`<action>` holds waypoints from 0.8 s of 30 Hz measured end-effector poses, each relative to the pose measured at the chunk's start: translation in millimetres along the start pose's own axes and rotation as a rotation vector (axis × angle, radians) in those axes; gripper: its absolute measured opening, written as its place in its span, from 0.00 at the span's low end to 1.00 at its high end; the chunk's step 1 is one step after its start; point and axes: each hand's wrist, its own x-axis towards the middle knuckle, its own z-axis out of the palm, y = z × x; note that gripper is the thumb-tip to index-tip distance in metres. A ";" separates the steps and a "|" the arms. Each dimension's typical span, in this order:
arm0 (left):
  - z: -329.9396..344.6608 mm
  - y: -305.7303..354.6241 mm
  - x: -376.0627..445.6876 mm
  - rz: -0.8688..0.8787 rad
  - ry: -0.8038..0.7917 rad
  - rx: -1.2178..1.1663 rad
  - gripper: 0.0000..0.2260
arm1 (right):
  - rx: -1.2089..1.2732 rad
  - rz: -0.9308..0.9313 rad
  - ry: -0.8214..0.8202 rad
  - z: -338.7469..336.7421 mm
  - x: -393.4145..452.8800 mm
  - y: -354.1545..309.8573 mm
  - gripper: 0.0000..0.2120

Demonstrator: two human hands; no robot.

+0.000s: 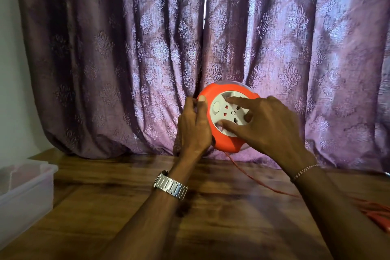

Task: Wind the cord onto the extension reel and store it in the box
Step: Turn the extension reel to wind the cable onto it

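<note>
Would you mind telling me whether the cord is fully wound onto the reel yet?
Not yet. The orange cord hangs from the reel and trails across the table to a loose pile at the right edge.

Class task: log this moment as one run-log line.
left hand: grips reel rim | right hand: fingers on white socket face | cord: trailing over table | box: left, open

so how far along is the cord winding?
Done: nothing clearly finished; how much cord is already inside the reel cannot be seen. In hand: the left hand grips the orange reel held above the table, and the right hand has its fingers on the white socket face. Left: loose orange cord trails right across the table, and the clear box waits at the left.
</note>
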 end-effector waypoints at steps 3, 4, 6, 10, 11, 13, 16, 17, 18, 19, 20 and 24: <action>-1.4 -2.9 0.4 -0.015 0.006 0.022 0.15 | -0.062 -0.116 0.001 2.8 2.0 0.6 0.26; -2.0 -4.2 0.6 -0.024 0.001 0.021 0.16 | -0.030 -0.168 -0.005 1.9 2.7 1.3 0.22; -3.5 -5.6 1.4 -0.040 -0.003 0.013 0.17 | 0.047 -0.283 -0.061 -1.5 4.2 4.8 0.14; -4.7 -6.3 2.9 -0.038 0.017 0.004 0.20 | 0.002 -0.366 -0.244 -7.7 4.2 2.9 0.28; -4.5 -6.2 3.1 -0.034 0.016 0.004 0.19 | -0.030 -0.373 -0.268 -9.0 4.0 0.3 0.31; -4.4 -5.9 3.1 -0.021 0.006 0.003 0.18 | -0.065 -0.385 -0.274 -10.5 3.1 -3.6 0.32; -3.6 -4.0 1.9 -0.012 -0.016 -0.001 0.17 | -0.098 -0.377 -0.236 -13.2 3.1 -3.9 0.28; -3.4 -3.2 1.2 -0.010 -0.018 0.001 0.17 | -0.120 -0.372 -0.223 -12.8 3.3 -3.2 0.27; -3.3 -2.7 0.8 -0.009 -0.017 0.001 0.17 | -0.146 -0.365 -0.208 -11.6 3.6 -2.5 0.27; -3.4 -2.3 0.6 -0.008 -0.016 -0.002 0.17 | -0.164 -0.352 -0.192 -10.3 3.4 -1.7 0.27; -3.3 -2.2 0.6 -0.006 -0.015 -0.009 0.18 | -0.169 -0.335 -0.176 -8.9 2.7 -1.0 0.27; -1.9 -2.0 -0.7 0.027 -0.024 0.009 0.18 | -0.126 -0.196 -0.122 -6.7 -1.5 0.2 0.27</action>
